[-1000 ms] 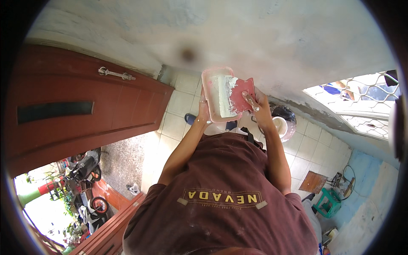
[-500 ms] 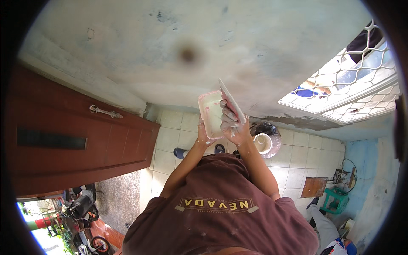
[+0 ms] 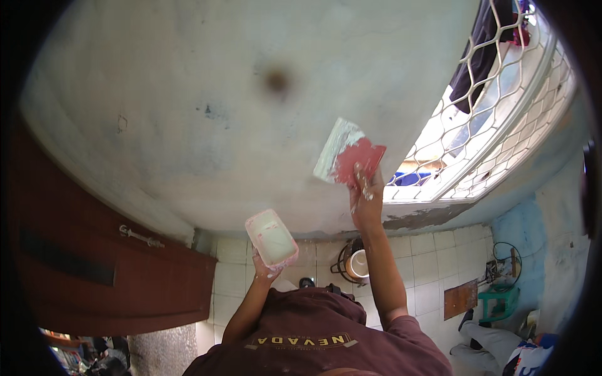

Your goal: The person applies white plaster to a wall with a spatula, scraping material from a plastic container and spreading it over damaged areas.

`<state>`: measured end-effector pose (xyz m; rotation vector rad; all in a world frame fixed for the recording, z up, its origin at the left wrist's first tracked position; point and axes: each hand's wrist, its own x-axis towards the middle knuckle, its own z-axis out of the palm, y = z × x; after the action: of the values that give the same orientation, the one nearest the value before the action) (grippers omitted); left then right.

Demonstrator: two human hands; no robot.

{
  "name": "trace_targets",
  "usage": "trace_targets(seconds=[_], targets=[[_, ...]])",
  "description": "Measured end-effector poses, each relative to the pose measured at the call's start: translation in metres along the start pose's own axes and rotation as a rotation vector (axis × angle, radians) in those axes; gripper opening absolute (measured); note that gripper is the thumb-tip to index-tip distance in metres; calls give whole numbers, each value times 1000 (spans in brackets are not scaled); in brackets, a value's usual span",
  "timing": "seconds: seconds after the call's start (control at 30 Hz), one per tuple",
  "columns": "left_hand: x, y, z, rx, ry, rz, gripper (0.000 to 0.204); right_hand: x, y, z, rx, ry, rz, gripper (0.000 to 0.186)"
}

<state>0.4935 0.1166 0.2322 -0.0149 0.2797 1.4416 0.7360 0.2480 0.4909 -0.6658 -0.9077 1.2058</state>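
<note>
My left hand (image 3: 268,271), smeared with white, is closed around the lower end of a pink-rimmed rectangular plastic tub (image 3: 293,258). Pale, wet-looking putty (image 3: 273,239) lies inside it. Raised to the right, my right hand (image 3: 366,199) grips a red putty spreader (image 3: 362,156) with its thumb on the face. A thick band of whitish putty coats the spreader's left edge. Behind it is the patchy, pale wall (image 3: 251,163); I cannot tell whether the blade touches it. White smears mark my right fingers.
A window with a white metal grille (image 3: 483,100) is to the right. Below my right arm stands a white bucket (image 3: 358,264). A brown door (image 3: 125,276) is at left. A green stool (image 3: 500,302) and another person's legs (image 3: 486,338) are at lower right.
My hands have moved apart. The spreader has left the tub and risen to the right in front of the wall, its coated face now showing. The tub has moved lower and left.
</note>
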Motion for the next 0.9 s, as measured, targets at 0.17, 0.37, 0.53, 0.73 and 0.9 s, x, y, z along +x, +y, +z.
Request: trace_targets(seconds=[0.17,0.37,0.53,0.73,0.9], targets=[[-2,7,24,41,-20,21,59,58,-84,48,-469,43,-504,33],[3,6,8,145,-47,31,63,145,-155,130,-902,78,-1364,35],[-20,25,14,16,-37,0,66,166,-62,185,-1380,200,-1404,52],[-51,71,-8,34,-244,-23,69,82,99,178,-1422,-106,-1382,50],[-84,117,-56,-54,-33,94,69,76,73,179,-1135,-60,-1261,40]])
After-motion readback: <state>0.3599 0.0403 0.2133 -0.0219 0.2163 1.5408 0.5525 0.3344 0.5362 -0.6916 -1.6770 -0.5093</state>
